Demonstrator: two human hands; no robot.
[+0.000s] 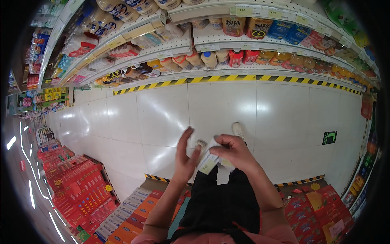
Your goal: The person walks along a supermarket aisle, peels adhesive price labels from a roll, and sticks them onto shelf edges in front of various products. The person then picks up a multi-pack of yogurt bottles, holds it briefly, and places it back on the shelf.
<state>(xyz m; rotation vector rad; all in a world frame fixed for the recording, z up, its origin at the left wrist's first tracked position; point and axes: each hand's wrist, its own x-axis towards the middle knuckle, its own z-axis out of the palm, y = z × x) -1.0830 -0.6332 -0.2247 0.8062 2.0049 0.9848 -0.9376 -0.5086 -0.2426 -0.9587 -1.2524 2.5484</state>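
Note:
My right hand [236, 151] pinches a paper shelf price label [208, 160] between thumb and fingers. The label slants down to the left and bears print, with a pale green patch at its lower end. Below that hand shows part of another pale label or slip [226, 163], mostly hidden by the fingers. My left hand [185, 157] is held beside the label, fingers raised and thumb apart from them. Its thumb comes close to the label's left edge; whether they touch, I cannot tell. Both hands are in front of my black trousers [224, 204], above the floor.
Ahead stand perforated white shelves [170, 45] of bottled drinks, with price strips [259, 12] along their edges. Yellow-black tape [222, 78] borders the tiled floor [219, 106]. Red boxes [82, 195] are stacked at left; more red cartons [307, 216] lie behind me at right.

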